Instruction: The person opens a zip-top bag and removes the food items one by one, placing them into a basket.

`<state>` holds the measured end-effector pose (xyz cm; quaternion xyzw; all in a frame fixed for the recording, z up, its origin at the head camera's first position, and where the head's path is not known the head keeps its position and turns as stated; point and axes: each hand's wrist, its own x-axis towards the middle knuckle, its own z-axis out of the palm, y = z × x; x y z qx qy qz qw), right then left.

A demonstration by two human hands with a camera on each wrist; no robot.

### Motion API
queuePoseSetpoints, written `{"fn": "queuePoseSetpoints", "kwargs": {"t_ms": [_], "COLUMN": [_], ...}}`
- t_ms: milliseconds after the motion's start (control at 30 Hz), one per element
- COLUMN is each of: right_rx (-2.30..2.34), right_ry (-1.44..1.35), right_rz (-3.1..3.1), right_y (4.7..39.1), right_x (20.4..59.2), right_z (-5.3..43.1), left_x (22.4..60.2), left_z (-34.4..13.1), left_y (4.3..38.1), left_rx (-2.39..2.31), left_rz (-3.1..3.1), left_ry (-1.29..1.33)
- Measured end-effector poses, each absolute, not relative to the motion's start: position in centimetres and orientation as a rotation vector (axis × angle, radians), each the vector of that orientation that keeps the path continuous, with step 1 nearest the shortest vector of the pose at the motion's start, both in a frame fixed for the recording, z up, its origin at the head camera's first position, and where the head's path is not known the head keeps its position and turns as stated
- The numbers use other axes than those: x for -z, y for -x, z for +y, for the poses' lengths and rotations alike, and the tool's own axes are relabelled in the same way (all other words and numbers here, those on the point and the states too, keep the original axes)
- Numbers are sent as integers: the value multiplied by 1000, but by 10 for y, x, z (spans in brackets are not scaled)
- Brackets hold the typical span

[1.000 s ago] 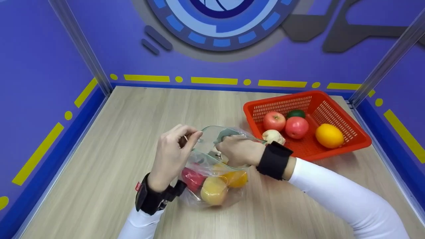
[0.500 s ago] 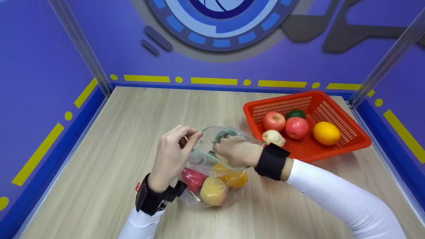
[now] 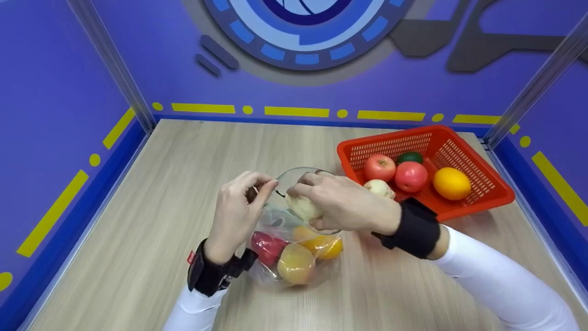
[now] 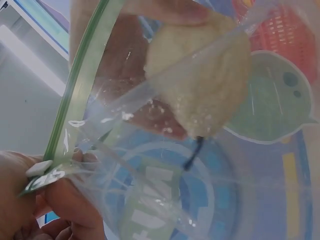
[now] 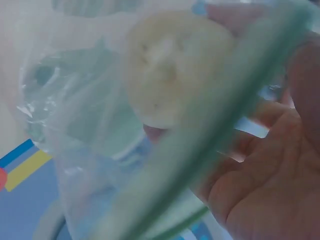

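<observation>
A clear zip-top bag (image 3: 276, 218) with a green seal strip stands on the table, its mouth spread. The left hand (image 3: 239, 209) pinches the left end of its rim between thumb and finger. The right hand (image 3: 342, 202) grips a pale yellow pear (image 3: 303, 208) at the bag's mouth; its dark stem points left. Through the film, the left wrist view shows the pear (image 4: 200, 75) with fingers around it. Low in the bag lie a red fruit (image 3: 266, 247), a yellow round fruit (image 3: 296, 264) and orange-yellow fruit (image 3: 328, 247).
A red plastic basket (image 3: 500, 195) stands right of the bag. It holds two red apple-like fruits (image 3: 411, 176), a dark green item (image 3: 409, 157), an orange (image 3: 451, 184) and a knobbly cream item (image 3: 379, 188). Blue panels (image 3: 294, 92) wall the wooden table (image 3: 197, 151).
The right hand, earlier lower inside the bag with its grip hidden, has risen and drawn back rightward, with the pear now visible in its fingers. The left hand stays put. The orange shifted slightly left.
</observation>
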<state>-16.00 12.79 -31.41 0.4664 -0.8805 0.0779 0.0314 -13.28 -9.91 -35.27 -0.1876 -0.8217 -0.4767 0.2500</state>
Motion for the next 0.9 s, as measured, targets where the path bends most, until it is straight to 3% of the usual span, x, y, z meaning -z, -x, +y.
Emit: {"fn": "queuePoseSetpoints", "kwargs": {"t_ms": [400,900], "right_rx": [-668,-712], "right_ry": [-1334,-971], "right_rz": [-2840,-2991], "right_y": [137,172], "right_x": [276,299], "right_z": [179,268], "left_x": [352,352], "left_z": [-99,-100], "left_y": [133,132], "left_rx": [1290,1290], "left_rz": [-2241,-2257], "left_ry": [502,498]}}
